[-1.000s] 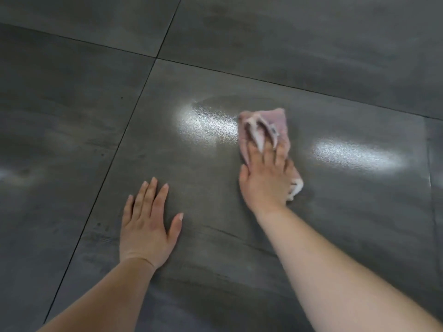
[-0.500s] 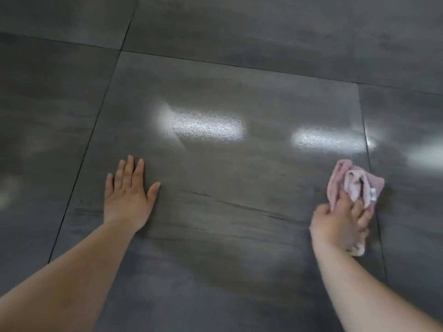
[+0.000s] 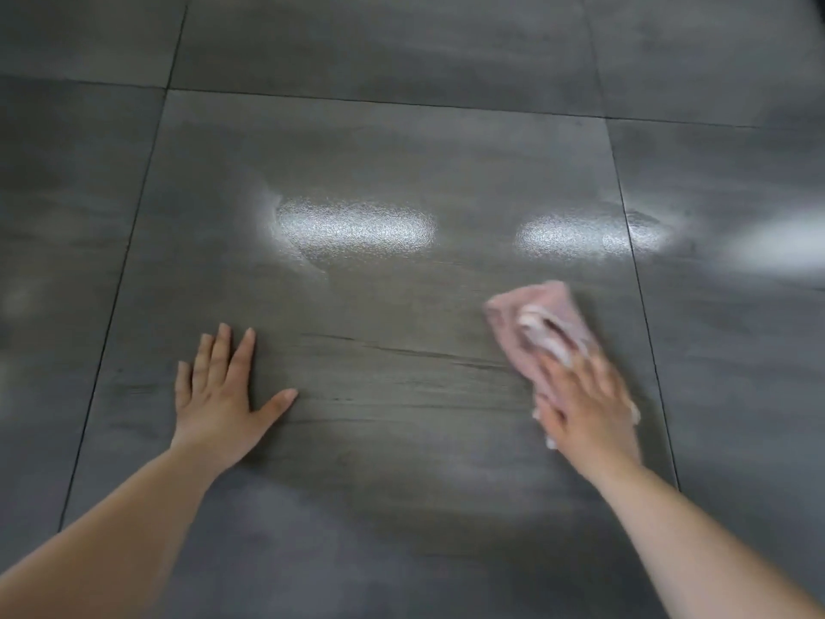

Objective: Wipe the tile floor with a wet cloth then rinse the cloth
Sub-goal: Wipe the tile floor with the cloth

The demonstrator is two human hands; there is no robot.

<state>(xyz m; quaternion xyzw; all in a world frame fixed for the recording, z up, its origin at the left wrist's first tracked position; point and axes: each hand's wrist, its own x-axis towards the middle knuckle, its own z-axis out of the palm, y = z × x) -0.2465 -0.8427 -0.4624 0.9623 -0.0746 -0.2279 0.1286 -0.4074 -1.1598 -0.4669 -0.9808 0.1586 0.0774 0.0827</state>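
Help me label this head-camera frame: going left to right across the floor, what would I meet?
Left grout line → left hand flat on the tile → left glare patch → pink cloth under the right hand → right grout line.

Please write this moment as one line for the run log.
stage: wiping | right hand: pressing pink cloth on tile floor | left hand: flat on floor

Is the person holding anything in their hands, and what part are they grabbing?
The right hand presses down on the near end of the pink cloth, against the tile floor. The left hand lies flat on the floor, holding nothing.
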